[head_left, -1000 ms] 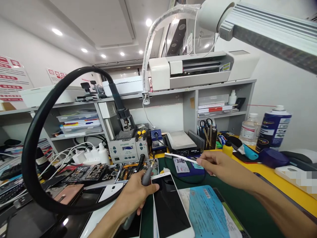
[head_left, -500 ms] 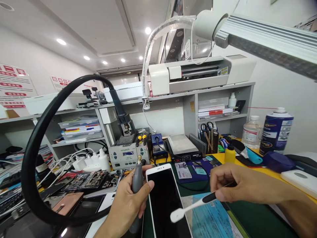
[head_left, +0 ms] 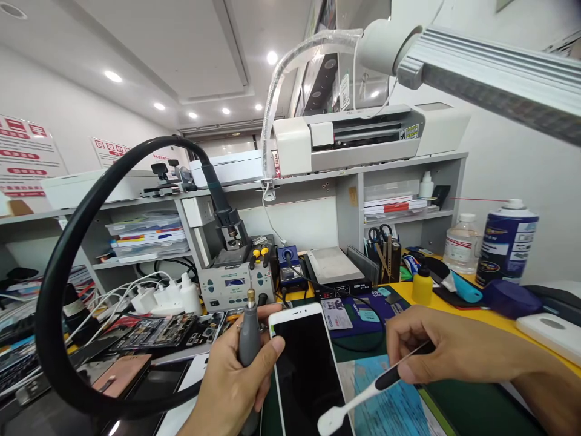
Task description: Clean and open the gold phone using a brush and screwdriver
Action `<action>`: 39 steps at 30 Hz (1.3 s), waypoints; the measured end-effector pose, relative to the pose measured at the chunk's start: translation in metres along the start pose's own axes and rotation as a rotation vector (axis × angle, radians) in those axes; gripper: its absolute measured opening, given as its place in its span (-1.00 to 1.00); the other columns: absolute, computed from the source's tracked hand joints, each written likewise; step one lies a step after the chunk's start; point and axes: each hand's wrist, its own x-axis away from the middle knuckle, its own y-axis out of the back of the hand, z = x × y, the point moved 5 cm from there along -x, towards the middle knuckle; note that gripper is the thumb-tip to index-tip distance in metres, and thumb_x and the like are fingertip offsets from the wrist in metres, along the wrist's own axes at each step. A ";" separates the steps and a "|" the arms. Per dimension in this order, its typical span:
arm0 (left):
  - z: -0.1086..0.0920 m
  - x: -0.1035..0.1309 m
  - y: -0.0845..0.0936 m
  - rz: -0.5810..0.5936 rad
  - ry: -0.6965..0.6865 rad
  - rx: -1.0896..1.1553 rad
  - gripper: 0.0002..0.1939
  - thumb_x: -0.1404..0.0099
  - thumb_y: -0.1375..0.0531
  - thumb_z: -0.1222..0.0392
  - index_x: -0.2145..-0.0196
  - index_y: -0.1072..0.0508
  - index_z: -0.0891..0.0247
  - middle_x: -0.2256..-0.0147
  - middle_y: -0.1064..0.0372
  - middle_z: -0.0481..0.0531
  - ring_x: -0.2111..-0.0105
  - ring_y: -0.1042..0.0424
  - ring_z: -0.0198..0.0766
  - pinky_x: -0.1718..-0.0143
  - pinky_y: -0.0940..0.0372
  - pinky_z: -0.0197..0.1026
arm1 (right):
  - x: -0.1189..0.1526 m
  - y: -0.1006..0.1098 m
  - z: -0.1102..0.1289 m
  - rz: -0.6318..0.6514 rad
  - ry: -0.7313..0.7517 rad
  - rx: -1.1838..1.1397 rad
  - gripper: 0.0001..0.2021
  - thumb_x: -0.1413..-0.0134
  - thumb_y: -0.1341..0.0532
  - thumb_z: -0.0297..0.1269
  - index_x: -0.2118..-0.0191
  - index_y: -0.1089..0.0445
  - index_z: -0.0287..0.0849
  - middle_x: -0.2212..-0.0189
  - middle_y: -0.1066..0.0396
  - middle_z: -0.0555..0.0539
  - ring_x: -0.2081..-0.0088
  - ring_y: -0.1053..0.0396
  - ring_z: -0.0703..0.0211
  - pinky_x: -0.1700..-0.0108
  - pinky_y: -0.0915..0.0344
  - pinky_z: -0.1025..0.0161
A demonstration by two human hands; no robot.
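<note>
My left hand (head_left: 238, 369) is wrapped round a grey pen-like tool (head_left: 249, 333) with a brass tip pointing up. Its thumb lies at the left edge of a white-framed phone (head_left: 305, 369) with a dark screen. Between the thumb and fingers of my right hand (head_left: 422, 345) is a white brush-like tool (head_left: 363, 393) with a dark grip. The tool's broad white head is over the lower right part of the phone screen. A blue patterned sheet (head_left: 390, 393) lies to the right of the phone, below my right hand.
A thick black hose (head_left: 45, 272) loops at the left. Circuit boards (head_left: 158, 333) and a pink phone (head_left: 122, 375) lie there. Behind stand a hot-air station (head_left: 233, 287) and a flat heating unit (head_left: 336, 272). A yellow bottle (head_left: 422, 286) and blue spray can (head_left: 508, 242) stand right.
The white tool's head has moved slightly down and to the right over the phone. The phone and the grey tool sit slightly lower in view.
</note>
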 end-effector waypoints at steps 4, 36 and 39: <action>0.000 0.001 0.001 -0.019 0.005 -0.005 -0.37 -0.10 -0.39 -0.12 -0.03 -0.42 0.29 0.72 -0.12 -0.26 0.79 -0.08 -0.44 0.74 -0.01 -0.36 | 0.000 0.000 0.001 0.000 -0.010 0.007 -0.65 -0.08 -0.37 0.03 0.26 -0.51 -0.20 0.46 -0.39 0.02 0.42 -0.25 0.26 0.39 -0.11 0.34; 0.058 -0.026 0.001 0.214 0.420 -0.264 -0.55 -0.22 -0.18 0.19 -0.04 -0.31 0.43 0.83 -0.12 -0.25 0.83 0.02 -0.39 0.85 0.04 -0.41 | -0.032 -0.013 -0.006 -0.376 -0.059 0.241 -0.69 -0.28 -0.15 0.01 0.33 -0.40 -0.12 0.50 -0.33 0.02 0.47 -0.24 0.19 0.45 -0.10 0.31; 0.059 -0.026 0.004 0.224 0.423 -0.263 -0.52 -0.23 -0.18 0.16 -0.07 -0.30 0.43 0.83 -0.12 -0.25 0.83 0.02 -0.39 0.84 0.03 -0.40 | -0.032 -0.010 -0.004 -0.457 -0.071 0.266 -0.67 -0.32 -0.08 0.00 0.31 -0.38 -0.13 0.49 -0.31 0.01 0.46 -0.22 0.17 0.45 -0.05 0.29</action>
